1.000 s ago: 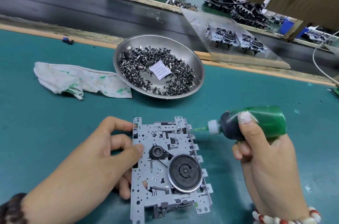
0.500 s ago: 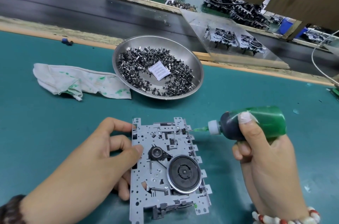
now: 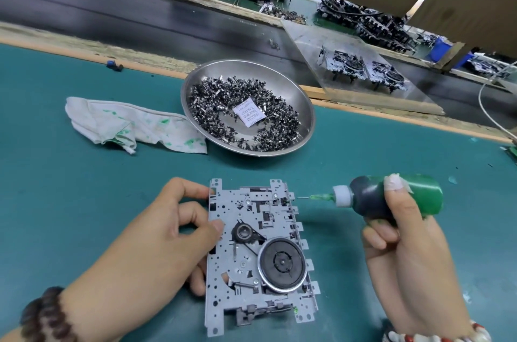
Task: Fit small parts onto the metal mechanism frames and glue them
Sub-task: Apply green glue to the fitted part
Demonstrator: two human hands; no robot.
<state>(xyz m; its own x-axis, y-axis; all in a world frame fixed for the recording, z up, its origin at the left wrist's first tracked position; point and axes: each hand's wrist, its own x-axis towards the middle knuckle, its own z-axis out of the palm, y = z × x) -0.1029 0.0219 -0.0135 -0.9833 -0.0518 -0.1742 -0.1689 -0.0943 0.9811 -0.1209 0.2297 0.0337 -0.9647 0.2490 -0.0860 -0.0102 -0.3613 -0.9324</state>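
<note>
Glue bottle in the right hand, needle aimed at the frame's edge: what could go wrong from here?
1. The right hand holds the glue bottle sideways; green glue could drip from the needle tip onto the mat.
2. The left hand grips only the left edge of the metal frame, so a nudge from the needle might shift it.

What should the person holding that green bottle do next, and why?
Probably ease the glue bottle leftward so its needle tip meets the metal frame: the tip sits just off the frame's right edge, while the left hand grips the frame's left side.
</note>
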